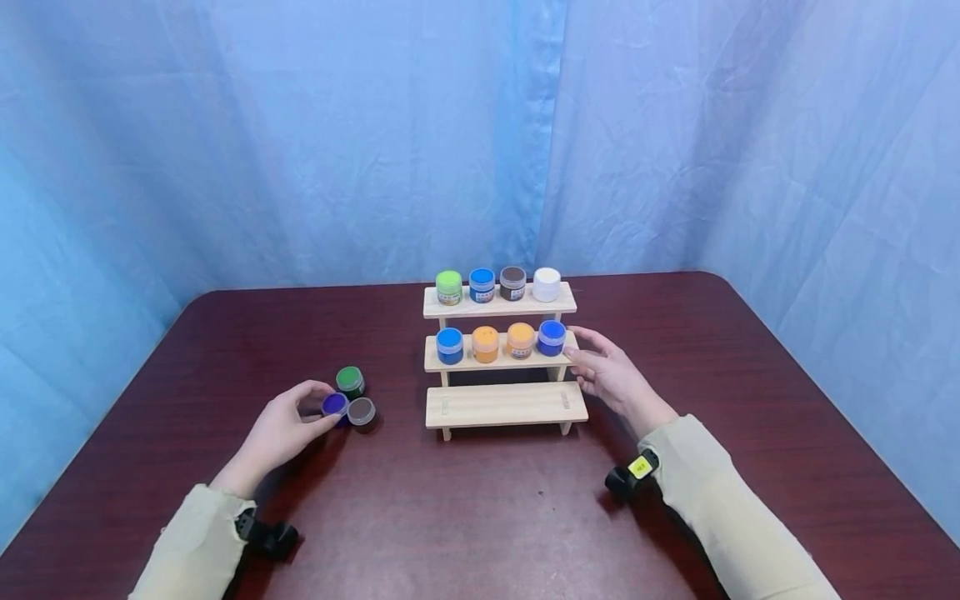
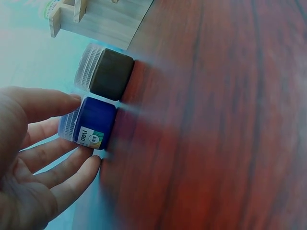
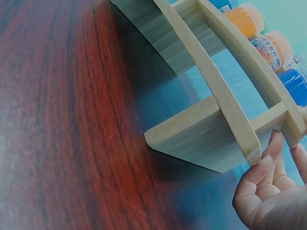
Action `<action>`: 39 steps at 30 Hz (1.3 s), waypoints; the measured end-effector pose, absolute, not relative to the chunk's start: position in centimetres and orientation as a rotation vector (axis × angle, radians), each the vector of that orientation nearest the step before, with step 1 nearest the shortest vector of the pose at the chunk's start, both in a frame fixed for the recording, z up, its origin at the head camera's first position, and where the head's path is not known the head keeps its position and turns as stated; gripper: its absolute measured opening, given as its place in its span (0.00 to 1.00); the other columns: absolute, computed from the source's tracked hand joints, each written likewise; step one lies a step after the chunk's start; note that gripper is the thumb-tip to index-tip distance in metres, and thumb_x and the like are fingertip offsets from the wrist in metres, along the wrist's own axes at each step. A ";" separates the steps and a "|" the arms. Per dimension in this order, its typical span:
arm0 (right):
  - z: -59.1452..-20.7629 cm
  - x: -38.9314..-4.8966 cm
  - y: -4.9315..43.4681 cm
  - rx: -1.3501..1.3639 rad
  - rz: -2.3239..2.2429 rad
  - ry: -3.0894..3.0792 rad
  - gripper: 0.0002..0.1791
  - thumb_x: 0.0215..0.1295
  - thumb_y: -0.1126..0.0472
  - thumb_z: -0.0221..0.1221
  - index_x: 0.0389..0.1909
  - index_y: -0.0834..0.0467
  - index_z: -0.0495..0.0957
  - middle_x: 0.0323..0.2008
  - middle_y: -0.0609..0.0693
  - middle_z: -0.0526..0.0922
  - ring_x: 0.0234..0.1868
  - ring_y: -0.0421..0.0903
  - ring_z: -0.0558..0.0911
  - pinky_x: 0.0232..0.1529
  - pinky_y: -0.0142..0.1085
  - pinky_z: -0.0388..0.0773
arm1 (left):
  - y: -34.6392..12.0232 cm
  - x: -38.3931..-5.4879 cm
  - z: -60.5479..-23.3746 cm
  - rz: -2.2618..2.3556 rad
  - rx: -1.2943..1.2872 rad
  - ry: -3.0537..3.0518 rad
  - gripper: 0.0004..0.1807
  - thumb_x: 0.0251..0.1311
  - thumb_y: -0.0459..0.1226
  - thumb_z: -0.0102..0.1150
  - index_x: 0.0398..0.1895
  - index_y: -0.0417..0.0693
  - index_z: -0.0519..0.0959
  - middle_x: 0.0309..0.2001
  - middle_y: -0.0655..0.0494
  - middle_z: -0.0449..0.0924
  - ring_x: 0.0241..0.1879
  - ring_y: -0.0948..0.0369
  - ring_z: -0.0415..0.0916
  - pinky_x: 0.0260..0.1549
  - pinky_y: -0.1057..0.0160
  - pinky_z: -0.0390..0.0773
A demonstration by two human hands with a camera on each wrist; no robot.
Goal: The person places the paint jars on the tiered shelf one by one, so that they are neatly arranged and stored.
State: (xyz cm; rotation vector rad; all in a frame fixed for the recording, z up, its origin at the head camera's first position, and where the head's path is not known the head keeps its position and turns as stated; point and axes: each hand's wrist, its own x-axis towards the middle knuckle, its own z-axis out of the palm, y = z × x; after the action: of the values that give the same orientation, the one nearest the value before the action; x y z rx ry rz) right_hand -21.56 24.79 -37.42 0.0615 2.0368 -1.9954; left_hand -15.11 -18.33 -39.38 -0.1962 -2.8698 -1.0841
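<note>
My left hand (image 1: 281, 429) pinches a dark blue paint jar (image 2: 98, 122) between thumb and fingers, on the left of the table. Right beside that jar stands a dark brown jar (image 1: 362, 414), and just behind is a green jar (image 1: 350, 381). A three-step wooden display stand (image 1: 506, 406) is at the middle. My right hand (image 1: 615, 379) holds the stand's right end, fingers curled at the shelf ends in the right wrist view. The blue jar (image 1: 551, 337) at the right of the middle shelf is close to its thumb.
The top shelf bears a light green jar (image 1: 449, 288), a blue, a brown and a white jar (image 1: 547, 285). Another blue jar (image 1: 450, 346) and two orange jars (image 1: 485, 344) share the middle shelf. Blue curtains (image 1: 360, 142) hang behind the dark red table (image 1: 487, 517).
</note>
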 end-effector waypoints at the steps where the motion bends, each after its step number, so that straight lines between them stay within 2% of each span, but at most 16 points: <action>1: -37.4 -21.6 24.8 0.061 -1.995 2.036 0.33 0.67 0.59 0.52 0.70 0.55 0.50 0.30 0.38 0.74 0.27 0.33 0.73 0.28 0.25 0.71 | -18.4 -15.1 -39.4 -1.083 -0.192 -2.871 0.18 0.55 0.36 0.62 0.48 0.40 0.73 0.46 0.41 0.78 0.46 0.46 0.79 0.48 0.47 0.78; 26: -37.3 -21.6 24.8 0.075 -2.002 2.021 0.33 0.67 0.59 0.52 0.70 0.54 0.51 0.30 0.38 0.73 0.27 0.34 0.73 0.29 0.25 0.71 | -19.5 -14.5 -37.4 -1.060 -0.118 -2.834 0.20 0.56 0.42 0.63 0.48 0.42 0.74 0.46 0.40 0.79 0.44 0.47 0.79 0.45 0.48 0.80; 34: -37.2 -21.6 24.8 0.066 -1.998 2.025 0.33 0.67 0.59 0.52 0.70 0.55 0.51 0.30 0.39 0.73 0.28 0.34 0.73 0.30 0.25 0.71 | -19.9 -14.3 -35.9 -1.024 -0.126 -2.786 0.18 0.55 0.41 0.63 0.47 0.41 0.75 0.44 0.42 0.80 0.42 0.49 0.81 0.39 0.62 0.81; 39: -37.3 -21.6 24.8 0.058 -1.985 2.038 0.33 0.67 0.59 0.52 0.70 0.54 0.51 0.32 0.39 0.73 0.28 0.34 0.73 0.29 0.25 0.72 | -19.6 -14.0 -35.4 -1.037 -0.123 -2.786 0.20 0.56 0.42 0.63 0.48 0.41 0.74 0.45 0.40 0.79 0.42 0.48 0.80 0.42 0.52 0.81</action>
State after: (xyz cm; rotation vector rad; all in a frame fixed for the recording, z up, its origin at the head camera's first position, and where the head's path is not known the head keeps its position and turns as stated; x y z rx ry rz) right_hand -21.64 24.82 -37.31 0.0584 2.0385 -1.9846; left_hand -14.01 -19.63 -35.43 -0.1225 -2.7860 -1.0368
